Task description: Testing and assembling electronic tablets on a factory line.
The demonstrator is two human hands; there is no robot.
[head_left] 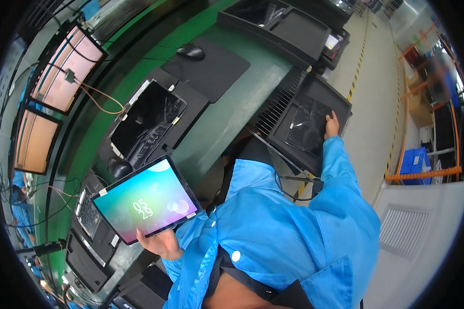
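My left hand [162,244] grips the lower edge of a tablet [148,198], which is tilted in front of my left side. Its screen is lit green, blue and purple, with a clock on it. Only part of the fingers shows; the rest is behind the tablet. My right arm reaches out to a black tray [340,98]. In this tray lies a dark glossy tablet-like panel [308,123] with a small pale tab on one edge. My right hand [332,126] rests at the panel's right edge, fingers partly stretched and apart.
On the green bench [227,121] a dark screen panel [148,118] lies in a black holder, beside a mouse [191,51] on a mat [224,74]. Two monitors [67,69] stand at left, cables hanging near them. More black trays [278,31] are at the far end; a blue bin [415,166] is right.
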